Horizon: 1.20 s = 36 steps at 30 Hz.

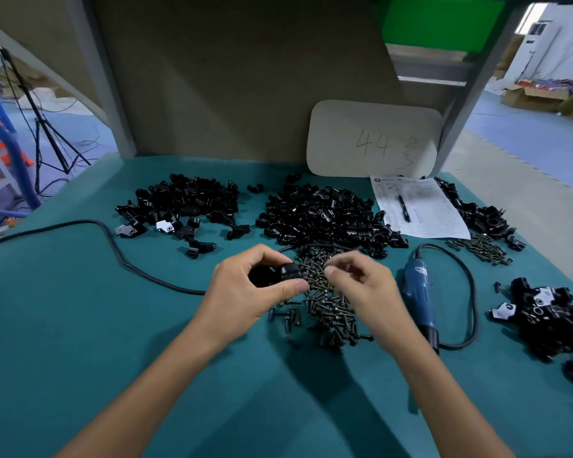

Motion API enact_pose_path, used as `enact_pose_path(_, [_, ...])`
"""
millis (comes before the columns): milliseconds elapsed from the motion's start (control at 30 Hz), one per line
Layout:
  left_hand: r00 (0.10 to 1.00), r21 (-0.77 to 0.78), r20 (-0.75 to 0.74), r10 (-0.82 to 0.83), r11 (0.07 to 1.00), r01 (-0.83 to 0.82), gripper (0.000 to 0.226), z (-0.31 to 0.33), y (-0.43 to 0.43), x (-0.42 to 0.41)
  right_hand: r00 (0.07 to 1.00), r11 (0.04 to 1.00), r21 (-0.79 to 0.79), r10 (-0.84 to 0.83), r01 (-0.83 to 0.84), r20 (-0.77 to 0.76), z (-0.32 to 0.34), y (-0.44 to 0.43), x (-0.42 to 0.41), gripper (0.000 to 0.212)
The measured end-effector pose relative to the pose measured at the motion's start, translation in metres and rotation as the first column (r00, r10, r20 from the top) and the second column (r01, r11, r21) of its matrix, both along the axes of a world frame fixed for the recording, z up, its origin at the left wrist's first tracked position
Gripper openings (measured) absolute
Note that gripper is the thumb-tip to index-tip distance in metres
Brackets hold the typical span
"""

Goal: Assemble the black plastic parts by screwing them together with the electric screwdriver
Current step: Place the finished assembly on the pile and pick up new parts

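The left hand [245, 292] grips a black plastic part [286, 272] just over the far edge of the screw pile [331, 312]. The right hand [361, 285] hovers beside it with its fingertips drawn narrow; I cannot tell whether a screw sits between them. One screw wants seating straight in the part's hole before reaching for the electric screwdriver [419, 292], which lies just right of the pile. Its cord [472, 292] loops close by, so the nearer teal bench [80, 325] offers freer room.
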State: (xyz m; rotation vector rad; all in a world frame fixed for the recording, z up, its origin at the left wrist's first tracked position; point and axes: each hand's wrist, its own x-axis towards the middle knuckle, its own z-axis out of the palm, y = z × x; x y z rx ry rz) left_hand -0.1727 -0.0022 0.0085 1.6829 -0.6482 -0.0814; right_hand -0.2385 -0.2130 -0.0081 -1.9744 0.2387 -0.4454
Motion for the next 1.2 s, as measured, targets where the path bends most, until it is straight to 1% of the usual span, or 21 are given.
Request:
enact_pose_path(33, [1.000,-0.008,0.002,0.002,1.000,-0.001,0.032,0.001,-0.001,-0.001,0.998,0.977,0.211,0.027,-0.039,0.056,0.009,0.004,-0.004,0.004])
enact_pose_path(67, [1.000,-0.016,0.005,0.003,1.000,-0.003,0.033,0.002,-0.002,-0.001,0.993,0.918,0.387,0.052,-0.091,0.110,0.017,0.008,-0.009,0.006])
enact_pose_path(100, [1.000,-0.021,0.008,0.003,1.000,-0.003,0.032,0.002,-0.003,-0.002,0.986,0.843,0.519,0.072,-0.142,0.154,0.023,0.012,-0.013,0.010])
enact_pose_path(133, [1.000,-0.025,0.012,0.000,1.000,0.000,0.031,0.003,-0.005,-0.002,0.980,0.770,0.612,0.083,-0.177,0.179,0.029,0.017,-0.017,0.012])
enact_pose_path(200, [1.000,-0.030,0.019,-0.009,1.000,0.010,0.028,0.004,-0.007,-0.004,0.972,0.669,0.708,0.110,-0.227,0.207,0.036,0.025,-0.023,0.010])
enact_pose_path(267, [0.999,-0.040,0.030,-0.016,0.999,0.017,0.028,0.005,-0.008,-0.005,0.965,0.611,0.747,0.139,-0.262,0.224,0.040,0.030,-0.027,0.011])
enact_pose_path(333, [0.999,-0.051,0.038,-0.017,0.999,0.019,0.029,0.008,-0.008,-0.006,0.965,0.588,0.766,0.153,-0.261,0.211,0.040,0.032,-0.028,0.014])
enact_pose_path(533, [0.999,-0.055,0.031,-0.011,0.998,0.013,0.031,0.012,-0.008,-0.010,0.969,0.605,0.759,0.206,-0.238,0.140,0.036,0.031,-0.025,0.016])
enact_pose_path(667, [1.000,-0.052,0.027,-0.005,0.999,0.007,0.034,0.012,-0.007,-0.010,0.951,0.563,0.780,0.278,-0.273,0.132,0.034,0.030,-0.024,0.022])
enact_pose_path(767, [1.000,-0.059,0.011,-0.008,0.998,0.008,0.035,0.011,-0.007,-0.010,0.940,0.539,0.792,0.318,-0.289,0.127,0.033,0.028,-0.024,0.022])
enact_pose_path(833, [1.000,-0.059,0.014,-0.014,0.998,0.015,0.035,0.010,-0.007,-0.009,0.937,0.575,0.764,0.332,-0.292,0.108,0.033,0.027,-0.024,0.018])
enact_pose_path(967, [1.000,-0.047,0.023,-0.018,0.999,0.019,0.035,0.009,-0.006,-0.009,0.944,0.755,0.580,0.322,-0.306,0.079,0.035,0.026,-0.025,0.015])
enact_pose_path(1033, [0.999,-0.036,0.034,-0.011,0.999,0.013,0.034,0.008,-0.005,-0.009,0.948,0.851,0.421,0.308,-0.313,0.083,0.038,0.024,-0.027,0.015])
enact_pose_path(1100, [0.999,-0.016,0.049,-0.014,1.000,0.015,0.034,0.008,-0.005,-0.008,0.962,0.941,0.201,0.267,-0.271,0.051,0.041,0.024,-0.028,0.015])
enact_pose_path(1133, [0.998,-0.009,0.056,-0.013,1.000,0.013,0.033,0.007,-0.005,-0.009,0.968,0.963,0.102,0.248,-0.251,0.034,0.043,0.024,-0.029,0.013])
enact_pose_path(1200, [0.998,-0.007,0.070,-0.006,1.000,0.006,0.033,0.007,-0.005,-0.010,0.971,0.967,-0.092,0.238,-0.237,0.001,0.046,0.023,-0.030,0.010])
